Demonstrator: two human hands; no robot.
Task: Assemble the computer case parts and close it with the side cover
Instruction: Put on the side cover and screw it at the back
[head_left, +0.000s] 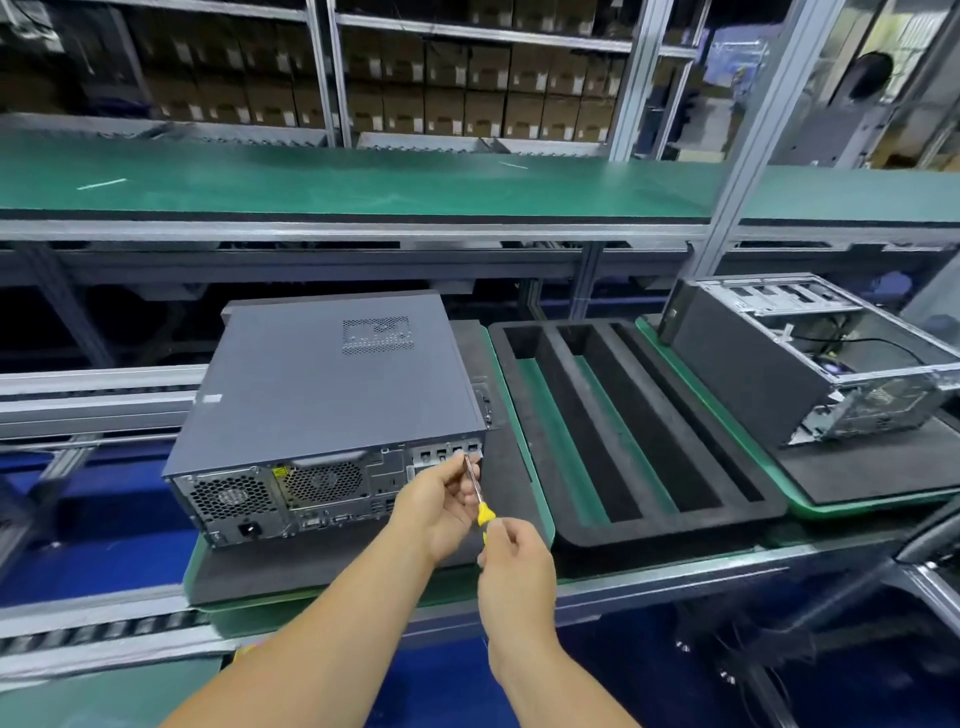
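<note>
Both hands share one grip on a screwdriver with a yellow handle and a thin metal shaft. At about 6 o'clock in the view, the right hand curls its fingers around the yellow handle. Just above it and toward 10 o'clock, the left hand pinches the shaft between thumb and fingertips. The shaft slants up toward 12 o'clock, and its tip meets the rear panel of a computer case near that panel's upper right corner, beside a row of small slots.

This grey case lies flat on a dark foam pad on the desk, left of centre, with its side cover on top and a small vent grille near the far edge. Its rear panel faces the viewer, showing two round fan grilles, a power socket and a row of ports.

At 3 o'clock from the case, just beside it, sits a black foam tray with long parallel channels. Farther toward 2 o'clock, a second computer case rests on another pad with its metal frame and wiring exposed.

Beyond, at 12 o'clock, a long green bench top runs across the view, with shelves of cardboard boxes behind it.
</note>
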